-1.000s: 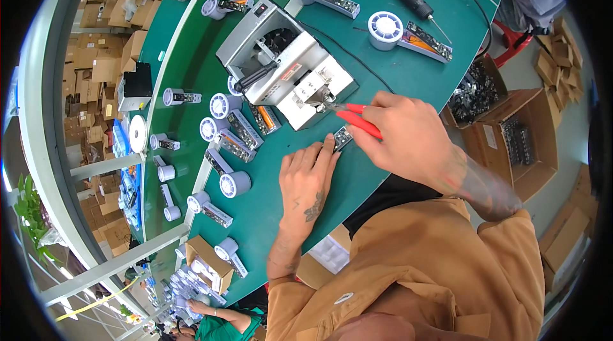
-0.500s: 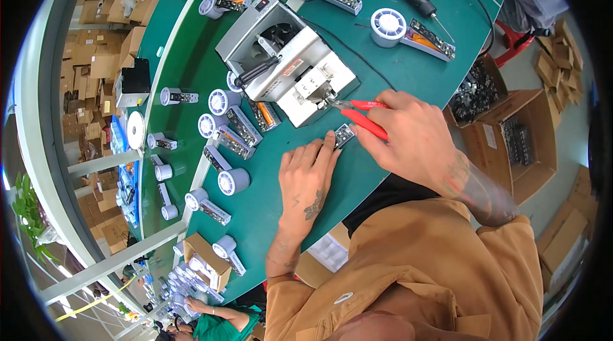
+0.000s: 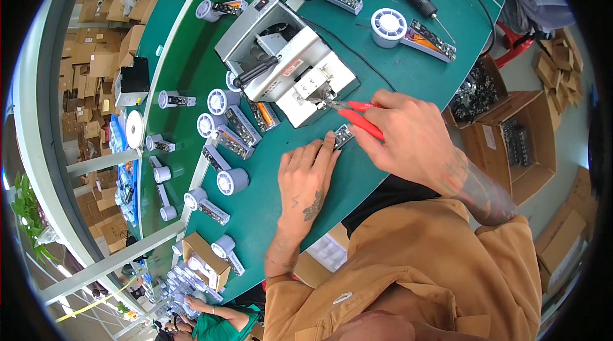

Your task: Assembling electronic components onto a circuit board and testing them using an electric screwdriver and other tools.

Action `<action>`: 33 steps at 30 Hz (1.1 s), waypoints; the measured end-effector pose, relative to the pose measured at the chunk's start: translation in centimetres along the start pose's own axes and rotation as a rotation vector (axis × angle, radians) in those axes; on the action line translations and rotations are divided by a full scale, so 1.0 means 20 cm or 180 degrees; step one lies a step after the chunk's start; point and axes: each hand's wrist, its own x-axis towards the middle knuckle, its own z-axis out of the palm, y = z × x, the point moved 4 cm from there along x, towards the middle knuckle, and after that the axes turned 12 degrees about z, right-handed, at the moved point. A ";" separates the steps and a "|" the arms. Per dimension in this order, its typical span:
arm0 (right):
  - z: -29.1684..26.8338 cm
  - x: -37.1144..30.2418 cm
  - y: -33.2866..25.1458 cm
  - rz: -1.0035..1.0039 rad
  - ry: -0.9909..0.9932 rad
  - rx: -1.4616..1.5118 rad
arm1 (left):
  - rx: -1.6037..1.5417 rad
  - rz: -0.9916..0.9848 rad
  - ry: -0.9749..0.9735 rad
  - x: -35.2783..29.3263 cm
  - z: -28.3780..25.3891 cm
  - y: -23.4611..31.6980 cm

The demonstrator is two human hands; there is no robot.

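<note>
"Working at the machine, I'd judge: the right hand is wrapping its fingers around the red-handled pliers, and their metal nose is meeting the small fixture at the front."

"And the left hand?"

"It is lying palm down, fingers close together, fingertips touching a small circuit board on the green surface, just beside the machine. Whether they are pinching it, I can't tell; the hand is hiding the rest."

"So what is the next move calling for?"

"Probably fine control: whatever the nose is meeting is too small to make out, so the right hand would be needing a steady wrist, with the left keeping the board from sliding."

"And the materials?"

"The pliers are showing smooth red grips against dull metal; the machine is presenting boxy grey-and-white panels. The board is looking knobbly with tiny parts. Around it, fans are lying about, their smooth lilac heads round and slotted, some open handles baring orange pieces."
</note>
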 end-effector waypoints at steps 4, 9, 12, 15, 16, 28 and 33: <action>0.00 0.01 -0.01 0.0082 -0.0185 -0.0121 | 0.0008 0.0013 0.0026 0.00 0.01 0.00; 0.00 0.00 0.02 0.0035 -0.0331 0.0647 | -0.0026 0.0012 0.0036 0.00 0.00 0.00; 0.00 -0.02 0.08 0.0552 -0.0981 0.1583 | -0.0035 -0.0026 0.0035 -0.01 -0.01 0.00; 0.02 -0.02 0.10 0.1204 -0.1427 0.1946 | -0.0079 -0.0016 0.0081 -0.01 -0.01 0.00; 0.02 -0.02 0.11 0.1319 -0.1519 0.1910 | -0.0125 -0.0001 0.0132 -0.01 -0.01 0.00; 0.02 -0.01 0.04 0.0549 -0.0532 0.0672 | -0.0113 0.0024 0.0147 -0.01 -0.01 -0.01; 0.03 -0.01 0.04 0.0490 -0.0502 0.0534 | -0.0108 0.0046 0.0151 0.00 -0.01 -0.01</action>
